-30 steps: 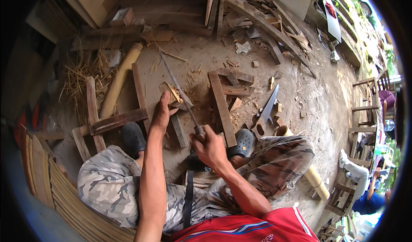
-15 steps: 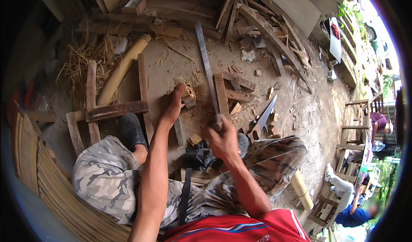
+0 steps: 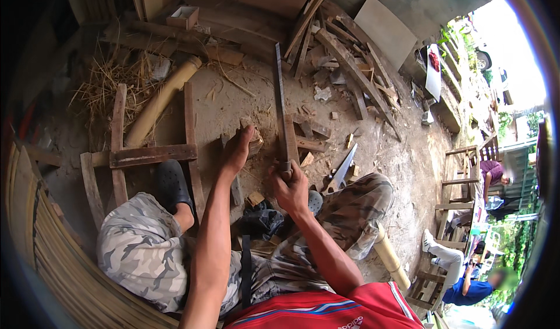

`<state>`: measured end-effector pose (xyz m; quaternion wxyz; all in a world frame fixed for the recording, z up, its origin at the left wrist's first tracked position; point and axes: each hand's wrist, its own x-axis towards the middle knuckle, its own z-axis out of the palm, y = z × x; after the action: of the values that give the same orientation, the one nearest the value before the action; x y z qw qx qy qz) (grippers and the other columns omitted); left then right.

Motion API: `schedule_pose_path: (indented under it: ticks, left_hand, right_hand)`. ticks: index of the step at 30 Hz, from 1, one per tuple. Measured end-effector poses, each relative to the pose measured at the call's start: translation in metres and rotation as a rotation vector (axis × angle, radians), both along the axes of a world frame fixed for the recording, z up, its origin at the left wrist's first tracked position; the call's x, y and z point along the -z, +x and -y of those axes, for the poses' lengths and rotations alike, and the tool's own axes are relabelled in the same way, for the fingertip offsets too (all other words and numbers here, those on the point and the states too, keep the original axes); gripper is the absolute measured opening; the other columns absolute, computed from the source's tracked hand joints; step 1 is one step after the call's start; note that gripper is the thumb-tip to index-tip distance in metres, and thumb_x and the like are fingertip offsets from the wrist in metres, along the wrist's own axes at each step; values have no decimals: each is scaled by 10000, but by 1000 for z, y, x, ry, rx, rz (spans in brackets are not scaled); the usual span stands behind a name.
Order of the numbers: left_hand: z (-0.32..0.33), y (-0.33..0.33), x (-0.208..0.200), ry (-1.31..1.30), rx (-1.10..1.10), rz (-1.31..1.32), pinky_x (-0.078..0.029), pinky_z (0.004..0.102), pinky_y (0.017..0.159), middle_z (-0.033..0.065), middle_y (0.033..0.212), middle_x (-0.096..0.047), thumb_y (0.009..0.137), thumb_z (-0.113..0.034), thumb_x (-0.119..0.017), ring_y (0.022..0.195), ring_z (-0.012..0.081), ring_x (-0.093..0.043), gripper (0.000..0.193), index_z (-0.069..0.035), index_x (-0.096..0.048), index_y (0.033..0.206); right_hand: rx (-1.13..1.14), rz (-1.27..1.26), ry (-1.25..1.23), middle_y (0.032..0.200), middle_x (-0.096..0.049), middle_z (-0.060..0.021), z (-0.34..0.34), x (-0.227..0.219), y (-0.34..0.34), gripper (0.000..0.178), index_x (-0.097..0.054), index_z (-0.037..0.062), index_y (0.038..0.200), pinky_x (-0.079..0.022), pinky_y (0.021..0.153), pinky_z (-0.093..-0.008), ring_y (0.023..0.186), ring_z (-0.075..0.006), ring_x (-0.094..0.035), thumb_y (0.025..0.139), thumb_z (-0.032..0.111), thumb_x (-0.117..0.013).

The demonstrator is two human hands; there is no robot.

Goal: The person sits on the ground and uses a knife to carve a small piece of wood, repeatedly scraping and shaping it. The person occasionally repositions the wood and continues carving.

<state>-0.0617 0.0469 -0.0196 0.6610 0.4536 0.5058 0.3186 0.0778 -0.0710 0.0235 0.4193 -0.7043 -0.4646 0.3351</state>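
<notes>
My right hand (image 3: pixel 290 189) is closed round the handle of a long machete (image 3: pixel 281 104). Its narrow straight blade points away from me, tip toward the far wall. To the left, my left hand (image 3: pixel 238 152) grips a short wooden block (image 3: pixel 255 144), thumb along its near side; most of the fingers are hidden behind the hand. A gap separates the blade from the block. Just right of the machete lie wooden pieces (image 3: pixel 309 144), and past them a handsaw (image 3: pixel 343 170) rests on the ground.
A wooden frame (image 3: pixel 153 154) and a bamboo pole (image 3: pixel 163 101) lie left, beside straw (image 3: pixel 119 89). Scrap boards (image 3: pixel 359 75) are heaped at the far right. A black bag (image 3: pixel 261 221) sits between my legs. Two other people (image 3: pixel 473 291) are at the right, beyond wooden chairs (image 3: pixel 461 180).
The machete's blade has turned more edge-on and stands straighter in view, with my right hand slightly lower and further left. My left hand still holds the block. The whole view has shifted slightly.
</notes>
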Motion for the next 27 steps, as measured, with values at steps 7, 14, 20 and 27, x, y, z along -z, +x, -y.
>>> schedule_pose_path:
  ticks: [7, 14, 20, 27]
  left_hand:
    - [-1, -11, 31, 78, 30, 65, -341, 460, 1152, 135, 1595, -323, 960, -692, -405, 1472, 254, -313, 886, -15, -328, 1526]
    - [3, -20, 19, -49, 11, 161, -354, 494, 1160, 140, 1631, -261, 929, -738, -418, 1498, 259, -273, 964, -62, -227, 1589]
    - [5, -34, 39, -71, -100, 152, -374, 519, 1124, 126, 1467, -490, 873, -794, -425, 1285, 271, -558, 931, -113, -380, 1506]
    - [3, -48, 43, -178, -96, 166, -354, 481, 1144, 140, 1572, -367, 936, -737, -382, 1364, 317, -484, 938, -57, -254, 1569]
  right_hand:
    - [-154, 166, -295, 741, -628, -230, -6, 13, -9, 240, -561, 10, 940, -488, 664, -417, 690, -363, -647, 883, 215, -673]
    - [-81, -12, 59, 722, -615, -247, -4, -19, -20, 250, -534, 10, 900, -488, 611, -429, 747, -492, -624, 897, 201, -695]
    - [-197, 91, -292, 711, -598, -194, 6, 29, -11, 300, -533, 12, 906, -472, 618, -434, 647, -328, -550, 886, 260, -701]
    - [-33, -127, 24, 660, -545, -154, 9, -11, -24, 301, -517, 16, 876, -456, 586, -382, 559, -233, -482, 891, 243, -715]
